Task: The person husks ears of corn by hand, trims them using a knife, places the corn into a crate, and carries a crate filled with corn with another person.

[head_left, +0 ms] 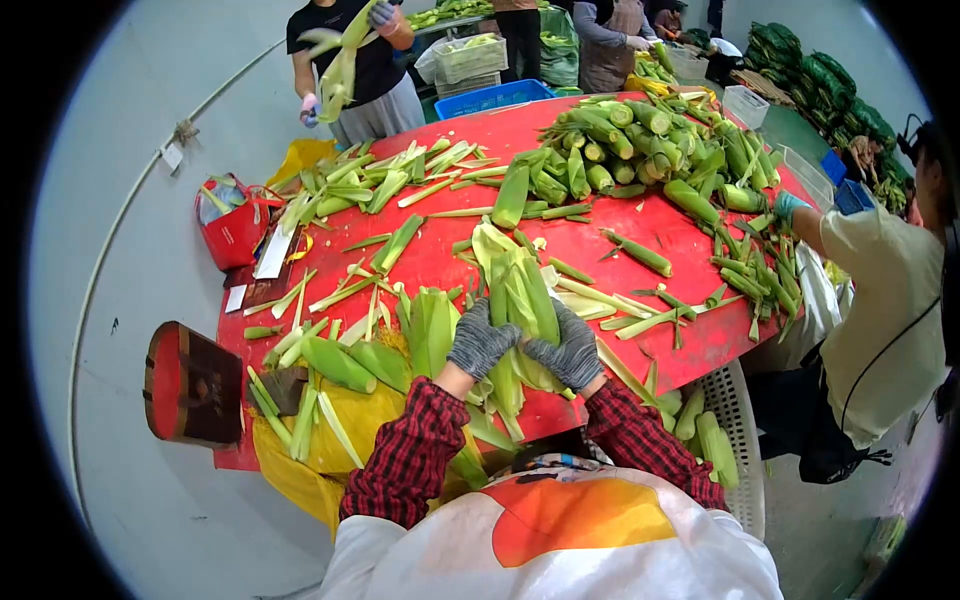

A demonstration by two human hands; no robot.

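Note:
A bundle of pale green corn husks (512,285) stands between my hands at the near part of the red table (450,235). My left hand (483,338), in a grey knit glove, is closed on its left side. From the right, my right hand (570,347), gloved the same way, grips the lower part. Whether an ear of corn is inside the leaves is hidden. Loose husks (432,330) lie just left of my left hand, and a husked-looking green ear of corn (640,252) lies beyond my right hand.
A large pile of unpeeled corn (650,145) covers the table's far right. A white basket (735,425) with corn stands at my right, a yellow sack (325,435) at my left. Co-workers stand across the table (350,70) and to the right (880,300). A red bag (235,220) is at the left edge.

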